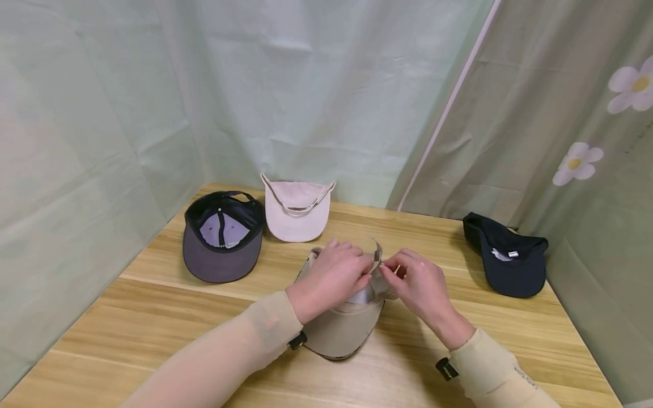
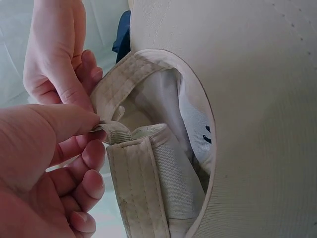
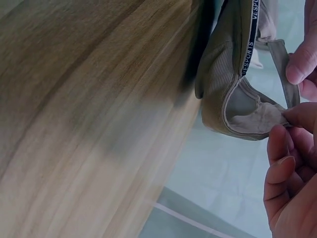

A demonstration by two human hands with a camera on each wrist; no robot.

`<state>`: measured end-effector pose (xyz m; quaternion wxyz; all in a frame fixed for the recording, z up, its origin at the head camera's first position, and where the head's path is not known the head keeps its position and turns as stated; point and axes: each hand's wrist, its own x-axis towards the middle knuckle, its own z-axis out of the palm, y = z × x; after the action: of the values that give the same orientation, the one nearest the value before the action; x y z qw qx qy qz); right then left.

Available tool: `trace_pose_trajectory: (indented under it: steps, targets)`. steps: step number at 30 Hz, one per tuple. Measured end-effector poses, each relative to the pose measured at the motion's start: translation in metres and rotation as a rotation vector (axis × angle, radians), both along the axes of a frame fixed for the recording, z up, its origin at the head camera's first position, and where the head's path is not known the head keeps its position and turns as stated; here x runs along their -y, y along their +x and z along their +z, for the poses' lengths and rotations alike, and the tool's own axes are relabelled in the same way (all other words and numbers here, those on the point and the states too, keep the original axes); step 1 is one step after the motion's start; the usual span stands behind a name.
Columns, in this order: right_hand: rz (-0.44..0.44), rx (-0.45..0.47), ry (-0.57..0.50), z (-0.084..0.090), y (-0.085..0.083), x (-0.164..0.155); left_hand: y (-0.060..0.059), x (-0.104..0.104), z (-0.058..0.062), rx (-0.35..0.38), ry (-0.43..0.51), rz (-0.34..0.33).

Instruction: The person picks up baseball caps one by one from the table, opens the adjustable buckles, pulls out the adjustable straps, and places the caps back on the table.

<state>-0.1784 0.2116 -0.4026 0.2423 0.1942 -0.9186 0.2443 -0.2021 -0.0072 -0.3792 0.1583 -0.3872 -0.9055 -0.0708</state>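
A beige baseball cap [image 1: 339, 334] lies on the table with its brim toward me and its inside partly visible. Between finger and thumb, my left hand [image 1: 334, 277] pinches the cap's back strap [image 2: 118, 133]; the strap's tip is hidden by the fingers. Opposite it, my right hand [image 1: 420, 283] pinches the strap's other side at the back opening, thumb against forefinger. A strip of strap [image 3: 284, 67] stands up between the hands in the right wrist view. Dark lettered trim [image 3: 251, 42] runs along the brim edge there.
Behind the beige cap, a dark grey cap [image 1: 221, 266] lies inside-up at the left, beside a pale pink cap [image 1: 297, 225]. A navy cap [image 1: 515, 272] lies near the right edge of the wooden table [image 1: 178, 334]. Curtains [image 1: 306, 113] hang around the back and sides.
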Motion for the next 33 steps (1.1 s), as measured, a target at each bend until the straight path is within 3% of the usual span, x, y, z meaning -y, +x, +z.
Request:
trace_pose_trajectory:
  steps: [12, 23, 33]
  targets:
    - [-0.078, 0.043, -0.021, 0.001, 0.001, -0.001, 0.004, 0.005, -0.002, -0.032, 0.032, -0.025]
    - [-0.127, 0.100, -0.054, 0.000, -0.001, -0.003, 0.010, 0.011, -0.001, -0.024, 0.036, 0.000]
    - [-0.152, 0.115, -0.079, 0.000, -0.001, -0.006, 0.009, 0.018, 0.003, 0.047, 0.114, 0.010]
